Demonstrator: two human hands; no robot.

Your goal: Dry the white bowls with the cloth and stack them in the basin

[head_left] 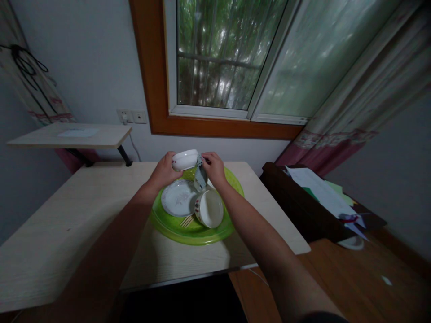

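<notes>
Both clamped: your L hand (pixel 164 170) on bowl (pixel 185 160), R hand (pixel 214 168) on cloth (pixel 201 176); slack grip cd drop bowl 6-o'clock onto plate (pixel 179 198).

Below a held bowl (pixel 185 160) and, to its right, a cloth (pixel 201 177), a tray (pixel 198 240) on the tabletop (pixel 67 215) bears a plate (pixel 178 198) left of a second bowl (pixel 212 209), chopsticks (pixel 186 220) before the plate.

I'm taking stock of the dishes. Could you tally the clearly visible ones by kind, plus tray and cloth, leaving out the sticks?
Bowls: 2 (held bowl in the left hand, tilted bowl)
Plate: 1
Green tray: 1
Cloth: 1
Total: 5
A pale shape beside the cloth is mostly hidden, so uncounted.
</notes>
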